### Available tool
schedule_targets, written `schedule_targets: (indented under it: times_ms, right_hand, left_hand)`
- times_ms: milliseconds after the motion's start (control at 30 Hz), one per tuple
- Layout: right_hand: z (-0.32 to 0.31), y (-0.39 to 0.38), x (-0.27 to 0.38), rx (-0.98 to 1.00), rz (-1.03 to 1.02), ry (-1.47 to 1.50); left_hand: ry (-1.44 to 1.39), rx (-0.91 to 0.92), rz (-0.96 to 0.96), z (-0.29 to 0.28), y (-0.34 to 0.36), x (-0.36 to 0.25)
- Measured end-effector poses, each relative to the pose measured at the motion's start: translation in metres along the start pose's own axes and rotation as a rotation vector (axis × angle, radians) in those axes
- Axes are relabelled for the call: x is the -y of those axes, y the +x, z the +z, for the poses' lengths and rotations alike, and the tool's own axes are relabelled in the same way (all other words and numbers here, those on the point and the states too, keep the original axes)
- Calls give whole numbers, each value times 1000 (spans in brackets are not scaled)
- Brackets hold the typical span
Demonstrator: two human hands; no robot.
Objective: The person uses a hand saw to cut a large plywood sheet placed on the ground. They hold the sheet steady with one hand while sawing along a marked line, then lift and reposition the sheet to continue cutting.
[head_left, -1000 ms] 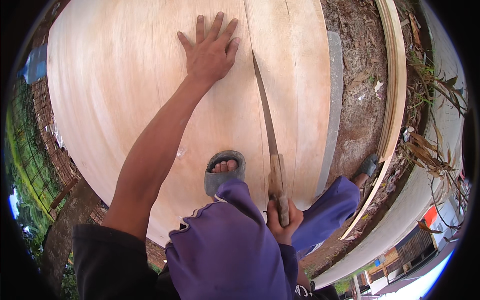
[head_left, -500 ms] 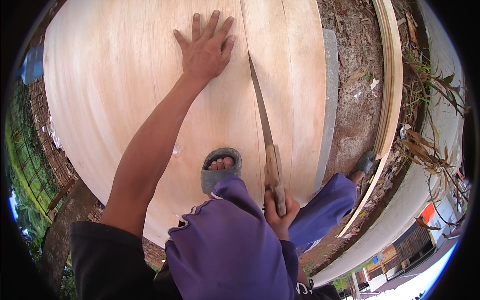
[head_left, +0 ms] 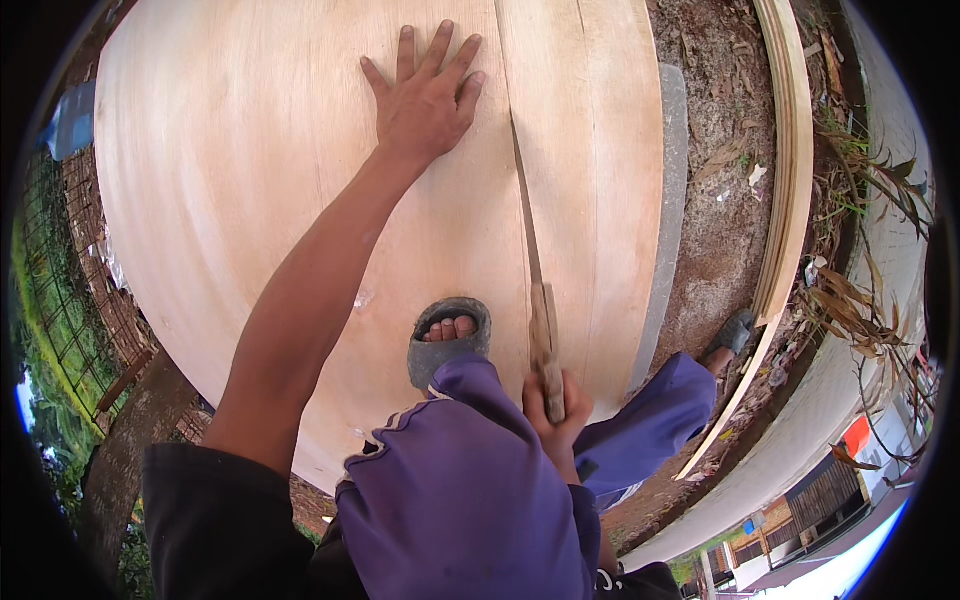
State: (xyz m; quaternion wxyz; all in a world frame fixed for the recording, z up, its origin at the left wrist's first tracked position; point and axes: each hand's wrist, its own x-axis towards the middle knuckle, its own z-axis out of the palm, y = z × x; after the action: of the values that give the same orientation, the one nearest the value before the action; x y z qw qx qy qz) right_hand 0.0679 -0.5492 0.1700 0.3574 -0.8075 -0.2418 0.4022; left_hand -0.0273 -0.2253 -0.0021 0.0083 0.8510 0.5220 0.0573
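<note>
A large pale plywood sheet (head_left: 240, 160) spreads out in front of me. On its upper middle my left hand (head_left: 425, 108) presses flat, fingers spread, just left of a long straight cut line. My right hand (head_left: 558, 408) is wrapped round the wooden handle of a handsaw (head_left: 527, 215). The narrow saw blade stands edge-up in the line and points away from me; its far end meets the wood right of my left hand. One foot in a grey sandal (head_left: 450, 340) rests on the sheet, left of the saw.
A grey slab edge (head_left: 668, 200) shows beneath the sheet's right side. Further right lie long wooden boards (head_left: 785, 160) on leaf-strewn soil, beside my other sandalled foot (head_left: 735, 330). Dry plants (head_left: 860, 300) and a pale wall follow. Wire mesh (head_left: 60, 280) and a blue container (head_left: 70, 122) are at left.
The saw and my right hand have shifted slightly along the line, the handle now a little nearer the far end. My left hand stays on the same spot; the whole view has moved slightly.
</note>
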Motion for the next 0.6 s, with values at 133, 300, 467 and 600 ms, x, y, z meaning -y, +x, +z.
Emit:
schedule_targets:
  times_ms: [133, 300, 467, 600]
  right_hand:
    - [62, 112, 14, -31, -20, 129]
    - [8, 20, -9, 40, -38, -7]
    - [-29, -41, 3, -6, 33, -51]
    - [31, 62, 11, -6, 102, 108]
  left_hand:
    - [12, -4, 5, 1, 0, 0]
    - [10, -1, -12, 2, -2, 11]
    - [18, 19, -6, -1, -7, 1]
    - [29, 1, -4, 3, 3, 4]
